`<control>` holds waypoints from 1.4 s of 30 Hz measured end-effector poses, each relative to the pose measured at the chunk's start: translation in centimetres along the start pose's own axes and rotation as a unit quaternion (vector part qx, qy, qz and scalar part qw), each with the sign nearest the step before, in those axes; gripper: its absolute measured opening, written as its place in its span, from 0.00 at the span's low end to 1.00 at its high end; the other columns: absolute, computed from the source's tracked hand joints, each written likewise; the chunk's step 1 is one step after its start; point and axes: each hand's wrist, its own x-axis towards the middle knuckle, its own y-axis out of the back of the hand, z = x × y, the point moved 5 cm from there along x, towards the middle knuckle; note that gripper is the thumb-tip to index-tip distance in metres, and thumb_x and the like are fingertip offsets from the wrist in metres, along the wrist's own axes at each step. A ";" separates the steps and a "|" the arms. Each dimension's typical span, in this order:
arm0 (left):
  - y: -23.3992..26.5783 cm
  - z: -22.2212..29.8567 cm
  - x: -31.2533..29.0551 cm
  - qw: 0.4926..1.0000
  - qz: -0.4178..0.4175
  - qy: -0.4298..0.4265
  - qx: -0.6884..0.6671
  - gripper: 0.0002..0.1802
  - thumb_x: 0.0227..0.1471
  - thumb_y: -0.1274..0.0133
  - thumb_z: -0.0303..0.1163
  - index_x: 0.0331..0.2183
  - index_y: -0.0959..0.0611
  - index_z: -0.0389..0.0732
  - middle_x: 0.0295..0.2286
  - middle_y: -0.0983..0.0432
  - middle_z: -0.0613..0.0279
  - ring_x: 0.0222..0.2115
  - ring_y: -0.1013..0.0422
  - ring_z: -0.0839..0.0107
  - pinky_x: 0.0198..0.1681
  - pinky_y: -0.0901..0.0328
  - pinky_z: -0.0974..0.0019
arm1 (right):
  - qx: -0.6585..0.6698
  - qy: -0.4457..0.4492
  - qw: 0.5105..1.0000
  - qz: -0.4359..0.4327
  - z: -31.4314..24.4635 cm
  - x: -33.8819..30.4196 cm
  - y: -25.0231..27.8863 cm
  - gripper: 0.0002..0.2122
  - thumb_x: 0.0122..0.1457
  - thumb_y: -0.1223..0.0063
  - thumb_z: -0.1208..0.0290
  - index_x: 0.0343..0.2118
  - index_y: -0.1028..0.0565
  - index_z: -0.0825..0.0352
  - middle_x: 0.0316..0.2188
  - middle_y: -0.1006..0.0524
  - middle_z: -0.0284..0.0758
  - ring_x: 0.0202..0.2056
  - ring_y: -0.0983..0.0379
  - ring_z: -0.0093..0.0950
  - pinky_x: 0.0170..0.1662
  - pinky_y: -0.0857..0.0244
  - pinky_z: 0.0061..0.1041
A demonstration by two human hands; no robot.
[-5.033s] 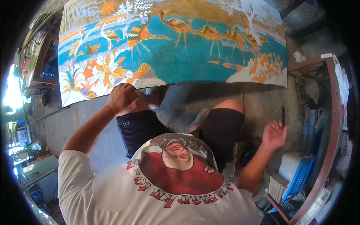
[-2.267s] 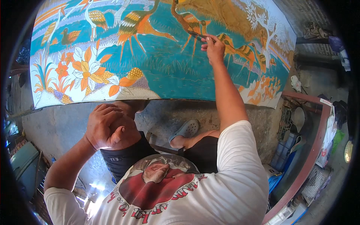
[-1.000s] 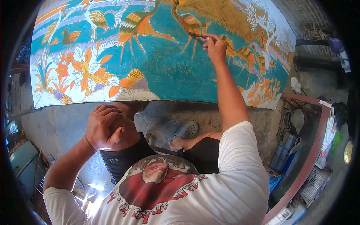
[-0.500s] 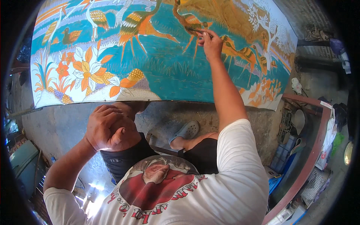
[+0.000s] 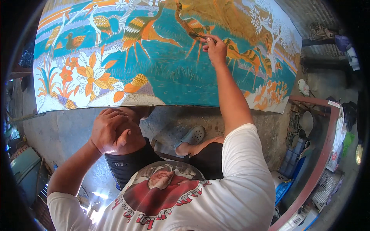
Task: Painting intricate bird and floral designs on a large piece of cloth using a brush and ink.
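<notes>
A large painted canvas [image 5: 181, 90] with a white border spans the upper part of the view. It shows wading birds in orange, brown and yellow, teal water and partly white flowers. High on it, my right hand [image 5: 216, 50] pinches a thin dark paintbrush [image 5: 198, 36]. The brush's tip lies against the patterned brown-and-orange bird [image 5: 189, 27] right of the middle; whether it touches cannot be made out. My left hand [image 5: 111, 131] rests over my bent left knee, holding nothing, its thumb sticking out and its fingers loosely draped.
Under the canvas's lower edge, my foot in a grey clog [image 5: 194, 134] stands on the concrete floor [image 5: 69, 131]. A reddish-brown frame [image 5: 327, 146] runs down the right side, with a white perforated basket [image 5: 325, 192] beyond it. At far left sits a greenish container [image 5: 29, 169].
The whole view has shifted slightly, so the canvas appears a little lower. My right hand keeps the brush by the same bird, and my left hand stays on the knee.
</notes>
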 end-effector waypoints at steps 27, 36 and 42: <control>-4.0 -5.0 -1.6 0.957 -0.171 0.044 0.229 0.31 0.61 0.55 0.55 0.42 0.16 0.34 0.40 0.20 0.42 0.44 0.25 0.43 0.49 0.32 0.48 | 0.182 -0.322 0.717 0.591 15.7 -81.9 43.4 0.17 0.69 0.52 0.62 0.56 0.29 0.66 0.47 0.21 0.47 0.39 0.20 0.39 0.40 0.21 0.43; -4.2 -2.8 -0.5 0.943 -0.153 0.003 0.294 0.31 0.65 0.57 0.52 0.47 0.18 0.31 0.45 0.21 0.41 0.48 0.27 0.43 0.54 0.34 0.49 | 0.071 -0.445 0.647 0.614 17.9 -86.7 37.9 0.12 0.68 0.47 0.70 0.52 0.23 0.64 0.34 0.20 0.34 0.26 0.25 0.26 0.29 0.24 0.32; -3.1 -4.6 -3.4 0.967 -0.084 -0.013 0.242 0.41 0.58 0.52 0.62 0.47 0.19 0.29 0.44 0.21 0.38 0.49 0.27 0.42 0.56 0.35 0.50 | -0.496 -0.506 0.665 0.237 22.9 -89.9 41.1 0.26 0.65 0.51 0.52 0.60 0.29 0.63 0.55 0.25 0.38 0.51 0.26 0.39 0.49 0.29 0.46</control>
